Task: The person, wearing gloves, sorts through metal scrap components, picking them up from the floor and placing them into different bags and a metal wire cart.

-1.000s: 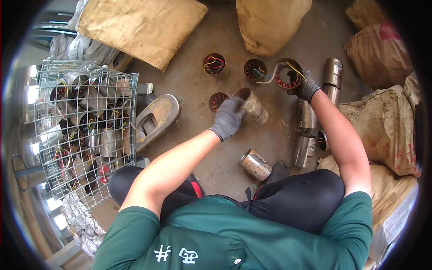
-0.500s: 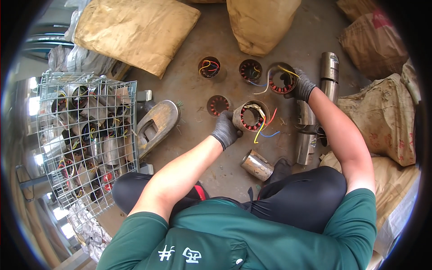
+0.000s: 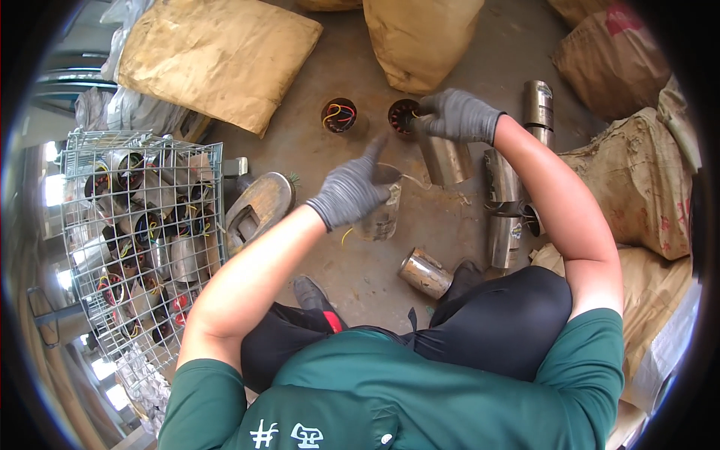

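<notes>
My left hand (image 3: pixel 349 192), in a grey glove, is closed on the rim of a metal motor stator (image 3: pixel 379 215), its index finger pointing away from me. A yellow wire sticks out low beside that tilted casing. To the right, my gloved right hand (image 3: pixel 461 116) grips the far end of a second steel-cased stator (image 3: pixel 447 161), its smooth side showing. Just beyond the hands, two stators stand on the floor: one with red, yellow and blue wires (image 3: pixel 339 117), the other (image 3: pixel 403 118) partly behind my right fingers.
A wire cage (image 3: pixel 146 240) full of stators stands at left, beside a worn metal block (image 3: pixel 259 210). Steel cylinders (image 3: pixel 504 176) line the right side, and one (image 3: pixel 425 273) lies near my foot. Brown sacks (image 3: pixel 217 60) lie around the floor's edges.
Both held stators have been tipped over, so their wound open ends no longer face me. My left hand moved left, and my right hand moved left and away from me.
</notes>
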`<state>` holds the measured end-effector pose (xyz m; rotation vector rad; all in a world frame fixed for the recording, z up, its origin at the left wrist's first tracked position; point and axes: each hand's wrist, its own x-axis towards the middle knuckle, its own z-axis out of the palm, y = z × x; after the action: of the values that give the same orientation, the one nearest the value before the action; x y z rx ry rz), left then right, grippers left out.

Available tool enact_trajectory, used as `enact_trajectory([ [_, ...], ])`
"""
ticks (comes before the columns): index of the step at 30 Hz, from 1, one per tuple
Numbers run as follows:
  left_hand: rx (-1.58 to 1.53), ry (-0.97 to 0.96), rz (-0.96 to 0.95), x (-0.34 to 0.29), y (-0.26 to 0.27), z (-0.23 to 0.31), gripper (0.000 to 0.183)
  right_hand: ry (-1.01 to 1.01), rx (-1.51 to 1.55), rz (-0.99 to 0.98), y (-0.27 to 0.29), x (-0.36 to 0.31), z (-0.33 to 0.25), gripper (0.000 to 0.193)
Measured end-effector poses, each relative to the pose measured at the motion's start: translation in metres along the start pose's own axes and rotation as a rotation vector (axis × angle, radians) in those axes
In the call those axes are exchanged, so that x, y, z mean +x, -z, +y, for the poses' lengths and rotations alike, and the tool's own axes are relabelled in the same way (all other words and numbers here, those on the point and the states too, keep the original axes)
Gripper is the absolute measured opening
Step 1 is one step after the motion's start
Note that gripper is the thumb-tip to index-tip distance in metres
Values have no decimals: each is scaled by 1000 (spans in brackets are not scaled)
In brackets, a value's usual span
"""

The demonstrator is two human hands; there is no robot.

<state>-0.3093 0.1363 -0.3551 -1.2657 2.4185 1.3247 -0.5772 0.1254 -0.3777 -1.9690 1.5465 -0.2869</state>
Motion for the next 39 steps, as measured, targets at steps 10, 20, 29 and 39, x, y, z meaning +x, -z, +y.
enact_trajectory([
  [10,-28,-47,-88,-4,28,27,55,367,35,-297,38,-16,-63,26],
  [20,329,-81,65,-89,97,36,38,752,13,368,29,-27,-160,20],
  [29,223,-65,720,-272,220,29,56,583,443,348,21,-23,-218,15],
  [39,291,525,1762,-538,469,-55,39,499,348,175,-5,-3,-198,9],
])
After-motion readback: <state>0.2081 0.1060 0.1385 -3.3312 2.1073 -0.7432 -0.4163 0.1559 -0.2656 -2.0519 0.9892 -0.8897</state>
